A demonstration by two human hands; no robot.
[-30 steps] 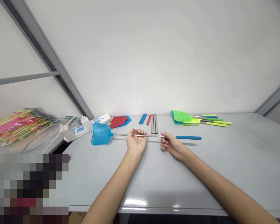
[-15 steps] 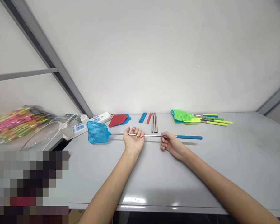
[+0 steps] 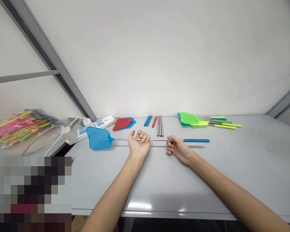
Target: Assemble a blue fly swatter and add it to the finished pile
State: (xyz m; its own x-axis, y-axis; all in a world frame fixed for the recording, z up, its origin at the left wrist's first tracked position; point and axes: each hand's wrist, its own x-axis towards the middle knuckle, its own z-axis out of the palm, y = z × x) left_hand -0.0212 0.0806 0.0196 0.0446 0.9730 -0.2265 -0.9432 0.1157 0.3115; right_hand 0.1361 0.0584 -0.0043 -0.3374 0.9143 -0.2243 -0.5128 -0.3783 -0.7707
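We hold a blue fly swatter [image 3: 98,138] across the middle of the grey surface [image 3: 234,164] with both bare hands, its mesh head to the left and its blue grip [image 3: 196,140] to the right. Whether the mesh head touches the surface we cannot tell. Our left hand [image 3: 139,145] lies palm up on the steel shaft [image 3: 120,139], its fingers [image 3: 142,134] curled over the metal and close together. Our right hand [image 3: 179,149] closes on the shaft just beside the blue grip, its fingers [image 3: 171,139] wrapped around the metal. A stretch of bare shaft runs between the two hands.

Along the far edge of the surface, from left to right, lie a white power strip [image 3: 91,129] with plugs and a cable [image 3: 48,138], a red swatter head [image 3: 121,124] on top of a blue one [image 3: 131,121], two blue handles [image 3: 147,121], a red handle [image 3: 154,121], and a row of steel rods [image 3: 159,126]. Farther right sit green swatter heads [image 3: 188,118] and a fan of swatter handles [image 3: 219,122] in yellow-green, green and blue. Off the left edge, a blurred plastic bag of pink and yellow swatters [image 3: 16,129] catches the light.
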